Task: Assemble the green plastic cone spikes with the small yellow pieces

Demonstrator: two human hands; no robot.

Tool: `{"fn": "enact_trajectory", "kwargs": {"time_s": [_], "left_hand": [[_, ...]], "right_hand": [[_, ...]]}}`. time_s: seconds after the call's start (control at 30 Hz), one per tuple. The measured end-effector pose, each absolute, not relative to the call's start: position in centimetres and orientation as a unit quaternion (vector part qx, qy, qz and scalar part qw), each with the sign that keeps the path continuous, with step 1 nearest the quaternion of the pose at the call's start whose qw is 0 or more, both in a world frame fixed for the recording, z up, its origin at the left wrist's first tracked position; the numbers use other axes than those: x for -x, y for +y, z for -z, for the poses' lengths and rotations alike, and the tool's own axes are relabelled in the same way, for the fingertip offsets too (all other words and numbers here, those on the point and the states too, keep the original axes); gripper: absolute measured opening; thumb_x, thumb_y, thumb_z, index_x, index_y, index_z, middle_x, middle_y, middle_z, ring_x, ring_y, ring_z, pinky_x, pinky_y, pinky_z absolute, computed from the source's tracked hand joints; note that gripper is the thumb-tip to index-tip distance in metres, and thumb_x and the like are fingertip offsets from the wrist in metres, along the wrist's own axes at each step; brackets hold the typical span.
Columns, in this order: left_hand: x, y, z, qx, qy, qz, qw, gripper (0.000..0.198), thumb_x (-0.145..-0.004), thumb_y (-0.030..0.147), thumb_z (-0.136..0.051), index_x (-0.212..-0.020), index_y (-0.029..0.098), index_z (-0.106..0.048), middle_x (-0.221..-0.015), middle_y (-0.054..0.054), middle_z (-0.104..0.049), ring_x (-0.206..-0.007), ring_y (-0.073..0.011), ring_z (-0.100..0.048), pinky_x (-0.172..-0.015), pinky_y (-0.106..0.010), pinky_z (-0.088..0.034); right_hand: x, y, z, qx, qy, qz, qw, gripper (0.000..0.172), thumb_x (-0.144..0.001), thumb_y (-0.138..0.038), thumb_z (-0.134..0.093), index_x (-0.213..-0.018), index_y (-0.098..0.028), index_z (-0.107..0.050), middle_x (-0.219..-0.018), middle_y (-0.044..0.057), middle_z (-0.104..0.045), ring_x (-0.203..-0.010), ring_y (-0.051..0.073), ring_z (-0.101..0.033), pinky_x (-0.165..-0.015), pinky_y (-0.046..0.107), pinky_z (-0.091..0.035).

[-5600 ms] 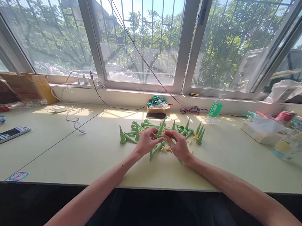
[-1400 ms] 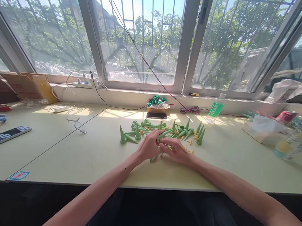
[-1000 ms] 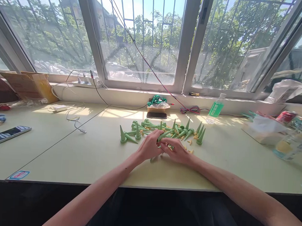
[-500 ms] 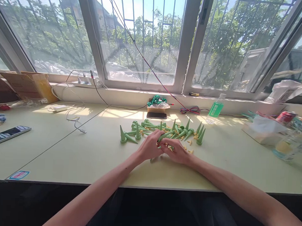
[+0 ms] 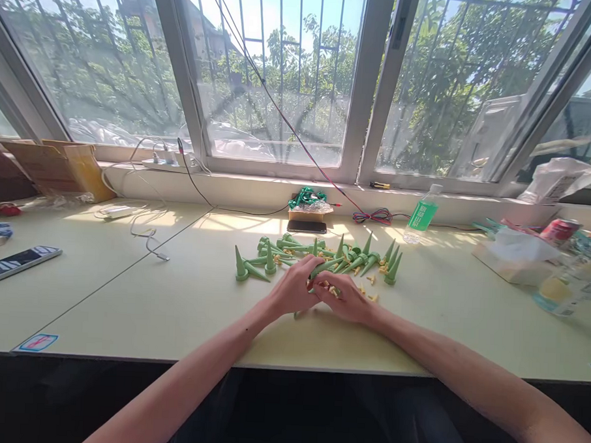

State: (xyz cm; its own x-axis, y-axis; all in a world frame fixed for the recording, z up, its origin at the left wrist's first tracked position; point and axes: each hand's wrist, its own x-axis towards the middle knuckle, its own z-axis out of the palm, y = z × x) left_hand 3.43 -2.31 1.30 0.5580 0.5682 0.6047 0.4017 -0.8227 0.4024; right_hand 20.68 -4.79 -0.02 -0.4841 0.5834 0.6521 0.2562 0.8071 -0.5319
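My left hand (image 5: 295, 288) is closed around a green plastic spike (image 5: 324, 266), whose tapered end points up and to the right. My right hand (image 5: 347, 299) meets it at the spike's lower end, fingers bent and pinched together. What those right fingertips hold is hidden between the two hands. Just beyond, a heap of similar green spikes (image 5: 357, 258) lies on the table, some upright and some on their sides. Small yellow plastic pieces (image 5: 373, 298) are scattered among them and beside my right hand. Part of another green piece (image 5: 298, 314) shows beneath my left hand.
The pale table (image 5: 174, 314) runs up to a window ledge. Behind the heap are a dark phone (image 5: 307, 226) and a small box (image 5: 307, 215). A bottle with a green label (image 5: 422, 216) stands back right; a tissue box (image 5: 512, 260) sits farther right. White cables (image 5: 148, 231) lie left.
Both hands stay in nearly the same place at the green spike. The right fingers have shifted very slightly; nothing else has visibly moved.
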Motion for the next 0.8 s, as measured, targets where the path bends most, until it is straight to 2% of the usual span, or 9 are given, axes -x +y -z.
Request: {"fn": "enact_trajectory", "kwargs": {"time_s": [0.33,0.47,0.8], "left_hand": [[-3.38,-2.33,-1.33,-0.879,0.262,-0.381,0.116,0.048,-0.072,0.015,-0.061,-0.119,0.018,-0.05,-0.099,-0.005,-0.058,-0.07,-0.0135,-0.056,-0.056,-0.023,-0.046],[-3.43,-2.33,-1.39,-0.878,0.246,-0.391,0.122,0.05,-0.071,0.013,-0.061,-0.12,0.019,-0.05,-0.099,-0.005,-0.058,-0.069,-0.0124,-0.056,-0.054,-0.021,-0.046],[-3.53,-2.47,-1.38,-0.874,0.221,-0.416,0.119,0.058,-0.066,0.007,-0.057,-0.122,0.02,-0.05,-0.099,-0.005,-0.058,-0.071,-0.0118,-0.055,-0.051,-0.019,-0.046]], "right_hand": [[-20.75,-4.83,0.07,0.246,-0.842,-0.194,0.44,0.01,-0.096,-0.024,-0.049,-0.092,-0.02,-0.057,-0.08,0.001,-0.065,-0.068,0.012,-0.058,-0.066,0.024,-0.048],[-20.76,-4.91,0.1,0.247,-0.84,-0.203,0.439,0.004,-0.095,-0.024,-0.05,-0.092,-0.021,-0.051,-0.082,0.001,-0.065,-0.068,0.012,-0.058,-0.065,0.024,-0.047],[-20.57,-5.36,-0.16,0.26,-0.829,-0.228,0.441,0.01,-0.095,-0.026,-0.05,-0.09,-0.023,-0.042,-0.088,0.002,-0.065,-0.075,0.015,-0.061,-0.067,0.028,-0.049]]}}
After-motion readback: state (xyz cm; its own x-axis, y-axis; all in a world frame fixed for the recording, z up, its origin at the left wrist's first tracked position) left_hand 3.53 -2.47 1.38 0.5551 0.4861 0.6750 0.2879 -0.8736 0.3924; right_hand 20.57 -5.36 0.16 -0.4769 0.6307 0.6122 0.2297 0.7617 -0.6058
